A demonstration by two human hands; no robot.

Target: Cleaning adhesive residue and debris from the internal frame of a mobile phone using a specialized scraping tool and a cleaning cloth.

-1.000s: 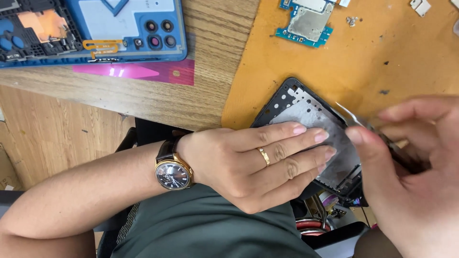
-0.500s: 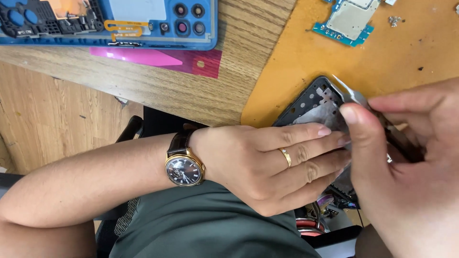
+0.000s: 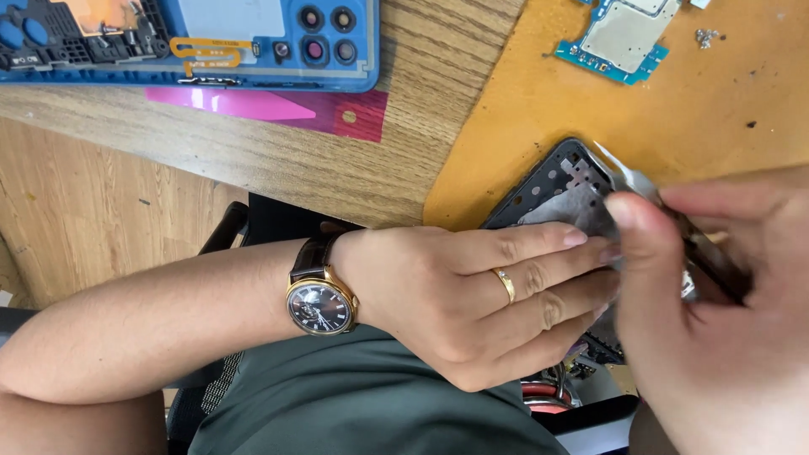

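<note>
Steadying the black plastic phone frame (image 3: 560,190) with flattened fingers, the left hand (image 3: 472,299) lies palm-down across its near part, fingers together and pressed on it rather than wrapped round it; the frame sits just beyond those fingertips on the orange work mat (image 3: 674,109), hanging partly over the near edge of the wooden worktop (image 3: 278,168). The right hand (image 3: 725,329) is pinched shut on thin silvery metal tweezers (image 3: 628,177), whose tip meets the frame's grey inner plate close above the left fingertips. Doing this well probably means keeping the frame pinned flat and the tweezers at a shallow angle, with light pressure so the tip does not slip. The left wrist, wearing a gold-cased watch with a dark strap (image 3: 320,303), is straight, the forearm reaching in from the left. A blue circuit board (image 3: 624,38) lies well beyond both hands.
</note>
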